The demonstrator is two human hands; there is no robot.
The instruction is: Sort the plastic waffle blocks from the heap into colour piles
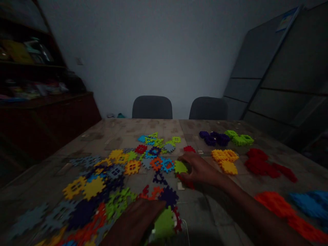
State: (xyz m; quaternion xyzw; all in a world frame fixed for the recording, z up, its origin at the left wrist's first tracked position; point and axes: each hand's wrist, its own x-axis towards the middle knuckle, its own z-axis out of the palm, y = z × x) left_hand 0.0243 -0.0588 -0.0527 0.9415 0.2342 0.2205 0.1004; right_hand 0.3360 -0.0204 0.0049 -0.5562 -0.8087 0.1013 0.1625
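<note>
My right hand (pixel 198 168) reaches over the middle of the table, thumb and fingers closed around a lime green toothed building tile (pixel 180 167). Red tiles lie close by, one (pixel 189 149) beyond the fingers and another (pixel 190 182) partly under the hand. At the near edge, my left hand (pixel 137 220) is curled against a larger-looking lime green tile (pixel 164 222); its thumb is mostly hidden. A dark purple tile (pixel 168 196) and a dark red one (pixel 176 218) sit beside that tile. Mixed toothed tiles, such as a yellow one (pixel 94 188), spread across the left side.
Sorted groups stand on the right: purple (pixel 214 138), lime green (pixel 239 138), yellow (pixel 225 160), red (pixel 261 163), orange (pixel 284 208) and blue (pixel 310 203). A clear container rim (pixel 186 229) shows near the front edge. Two chairs (pixel 152 107) stand behind the table (pixel 187 128).
</note>
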